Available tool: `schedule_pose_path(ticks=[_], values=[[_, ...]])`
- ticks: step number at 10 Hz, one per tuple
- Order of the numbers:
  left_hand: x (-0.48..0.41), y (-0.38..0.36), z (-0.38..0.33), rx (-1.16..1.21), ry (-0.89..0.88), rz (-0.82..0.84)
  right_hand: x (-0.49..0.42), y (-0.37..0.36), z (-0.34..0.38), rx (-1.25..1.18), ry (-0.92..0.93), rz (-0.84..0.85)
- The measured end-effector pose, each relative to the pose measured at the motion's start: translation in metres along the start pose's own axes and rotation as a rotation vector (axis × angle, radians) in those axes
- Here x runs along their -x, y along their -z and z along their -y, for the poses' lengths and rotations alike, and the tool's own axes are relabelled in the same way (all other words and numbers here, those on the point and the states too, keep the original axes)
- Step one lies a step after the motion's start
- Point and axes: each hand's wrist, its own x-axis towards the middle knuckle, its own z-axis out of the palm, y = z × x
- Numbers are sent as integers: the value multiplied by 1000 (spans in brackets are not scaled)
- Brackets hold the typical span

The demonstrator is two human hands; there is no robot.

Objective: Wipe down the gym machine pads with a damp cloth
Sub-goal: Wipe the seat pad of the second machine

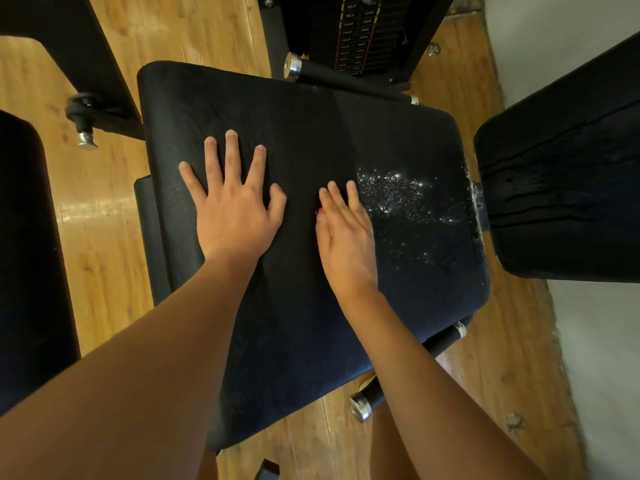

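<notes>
A wide black seat pad (433, 271) fills the middle of the view. White droplets or specks (394, 195) glisten on its right part. A dark, fuzzy cloth (277, 116) appears to be spread over the pad's left and middle, hanging off the near edge. It is hard to tell from the pad. My left hand (235, 209) lies flat on it, fingers spread. My right hand (346, 237) rests beside it with fingers together, its fingertips at the edge of the wet patch. Neither hand grips anything.
A black back pad (561, 188) stands just right of the seat. A weight stack (356, 32) is behind it. Chrome-capped black handles stick out at the far (346, 81) and near right (443, 341). Another dark pad (27, 254) is at the left, over wooden floor (104, 220).
</notes>
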Motion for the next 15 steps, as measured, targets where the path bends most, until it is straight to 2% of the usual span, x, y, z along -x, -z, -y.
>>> schedule_pose_path(ticks=[2, 6, 9, 14, 15], values=[[-1, -1, 0, -5, -3, -9, -30, -2, 5, -10, -50, 9], [-1, -1, -1, -5, 2, -4, 42, 0, -7, -86, -44, -3], [0, 0, -1, 3, 1, -7, -20, 3, 0, -24, -46, 34], [0, 0, -1, 7, 6, -10, 88, 0, -20, -17, 5, -26], [-1, 1, -2, 1, 8, -5, 79, 2, -17, -37, 16, -32]])
